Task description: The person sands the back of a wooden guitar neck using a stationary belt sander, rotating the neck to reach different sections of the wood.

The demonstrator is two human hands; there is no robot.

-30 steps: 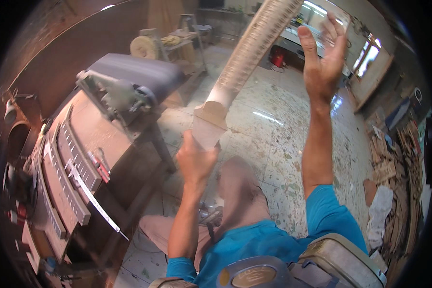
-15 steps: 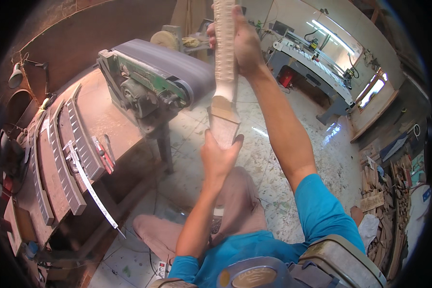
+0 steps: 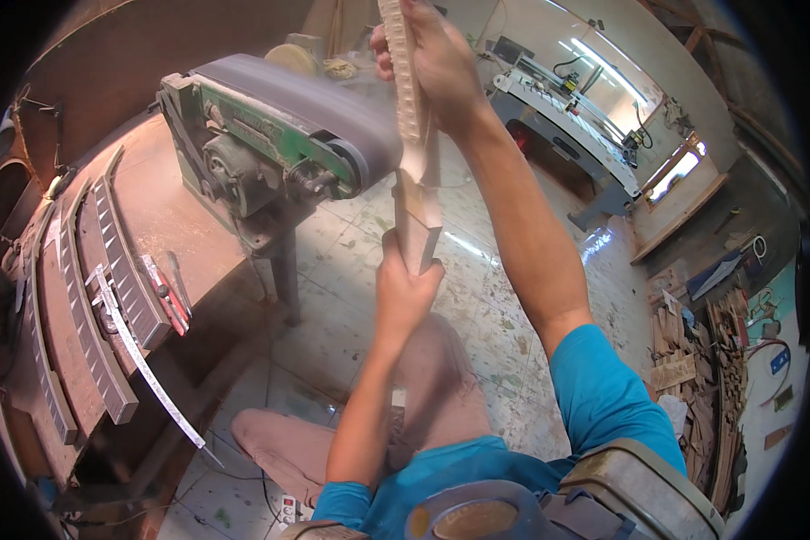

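Observation:
Both my hands grip a long pale piece of wood [image 3: 416, 148], its upper stretch notched with ridges and its lower end plain and angular. My left hand [image 3: 407, 292] is closed around the lower end. Farther up, my right hand [image 3: 441, 67] wraps the ridged part, with fingers curled over its left side. The wood's left edge lies right at the rounded end of a belt sander [image 3: 265, 130], whose grey belt [image 3: 310, 103] looks blurred. Whether wood and belt touch, I cannot tell. The top of the wood runs out of view.
On the wooden table [image 3: 209, 229] at left lie several curved strips [image 3: 99, 315] with triangular marks, a caliper [image 3: 139, 355] and a red-handled tool [image 3: 166, 292]. A long machine bench [image 3: 562, 121] stands at back right. Scrap wood [image 3: 724, 378] is piled at right.
The wood has turned about its length, showing a narrower side, and its upper end has shifted left toward the sander's belt end. Both hands have kept their hold; the view has shifted slightly.

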